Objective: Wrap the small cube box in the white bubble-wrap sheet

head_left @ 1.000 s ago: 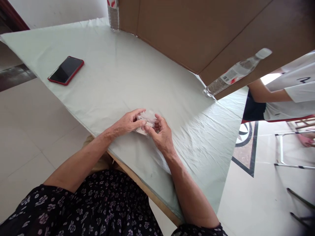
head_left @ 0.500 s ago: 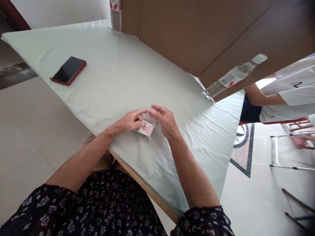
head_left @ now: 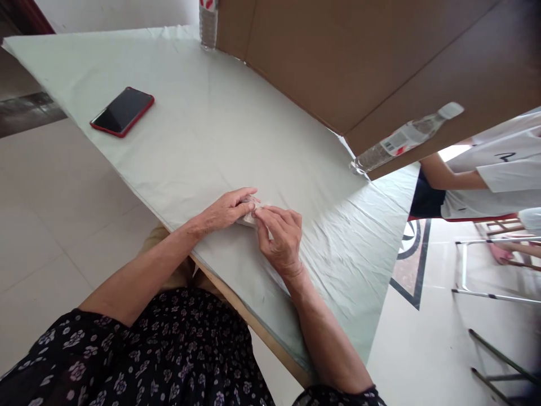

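Note:
A small white box with red print, in thin clear plastic, lies on the cloth-covered table. Most of it is hidden beneath my fingers. My left hand holds it from the left, thumb across its top and fingers around the far side. From the right, my right hand reaches in with thumb and fingertips pinched together at the plastic wrap. The fingertips of both hands nearly meet over the box.
At the left of the table lies a dark phone with a red case. A brown cardboard panel rises at the back, with a water bottle against its right end and another bottle farther back. A person in white sits at right.
My right hand has come down from beside the box, turned, and closed its fingertips on the plastic. The printed face, visible before, is now mostly covered. My left hand keeps its hold.

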The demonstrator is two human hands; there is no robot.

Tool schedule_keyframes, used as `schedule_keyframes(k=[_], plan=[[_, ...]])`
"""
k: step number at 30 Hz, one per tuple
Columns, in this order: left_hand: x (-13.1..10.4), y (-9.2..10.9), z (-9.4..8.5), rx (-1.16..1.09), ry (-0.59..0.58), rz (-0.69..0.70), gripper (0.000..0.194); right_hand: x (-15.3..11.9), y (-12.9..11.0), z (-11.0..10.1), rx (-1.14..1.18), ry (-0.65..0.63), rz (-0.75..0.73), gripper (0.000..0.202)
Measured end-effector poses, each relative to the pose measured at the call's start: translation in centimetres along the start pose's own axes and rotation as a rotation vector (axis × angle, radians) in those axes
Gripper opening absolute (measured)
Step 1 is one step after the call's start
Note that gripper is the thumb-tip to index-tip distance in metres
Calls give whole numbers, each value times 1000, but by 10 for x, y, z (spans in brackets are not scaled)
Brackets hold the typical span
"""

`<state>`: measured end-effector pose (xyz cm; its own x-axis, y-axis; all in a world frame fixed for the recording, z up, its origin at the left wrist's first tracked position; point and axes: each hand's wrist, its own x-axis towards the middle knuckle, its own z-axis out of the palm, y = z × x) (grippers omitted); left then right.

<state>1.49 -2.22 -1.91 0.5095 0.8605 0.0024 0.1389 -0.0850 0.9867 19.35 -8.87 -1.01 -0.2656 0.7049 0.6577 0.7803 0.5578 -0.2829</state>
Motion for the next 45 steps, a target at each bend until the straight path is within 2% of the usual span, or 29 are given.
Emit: schedule_keyframes(k=[3,5,7,11,14,16,19,21,24,28,32,37,40,43,45], plan=[[0,-4,2,74,32,46,57,-8,1,-3,54,-17,47,22],[0,-6,3,97,46,68,56,-11,5,-4,135,21,169,23],[0,-7,3,97,56,76,57,-14,12,-3,215,16,293,39],[0,-7,5,59,110,41,58,-18,26,4,290,-184,405,84],[-1,-7,3,26,226,32,59,-21,32,8,269,-266,413,95],[-3,-9,-1,60,335,43,59,-22,34,7,261,-274,431,92],[-11,-15,-6,232,431,43,58,-25,35,0,254,-274,499,76],[-21,-19,-8,444,394,61,61,-29,36,-8,251,-303,522,71],[-40,-22,-12,801,281,81,64,-40,36,-19,228,-378,491,73],[-64,-23,-26,1113,214,-41,69,-64,39,-31,49,-431,484,74],[-84,-22,-46,1200,298,-106,78,-92,58,-52,-228,-372,641,66],[-110,-18,-62,1118,398,-119,82,-129,95,-103,-549,-360,1004,71],[-123,-18,-65,1058,434,-113,80,-151,109,-131,-644,-309,1160,73],[-132,-17,-69,1026,448,-117,78,-160,117,-150,-693,-249,1276,72],[-131,-14,-71,1023,446,-121,74,-153,119,-153,-717,-204,1279,71]])
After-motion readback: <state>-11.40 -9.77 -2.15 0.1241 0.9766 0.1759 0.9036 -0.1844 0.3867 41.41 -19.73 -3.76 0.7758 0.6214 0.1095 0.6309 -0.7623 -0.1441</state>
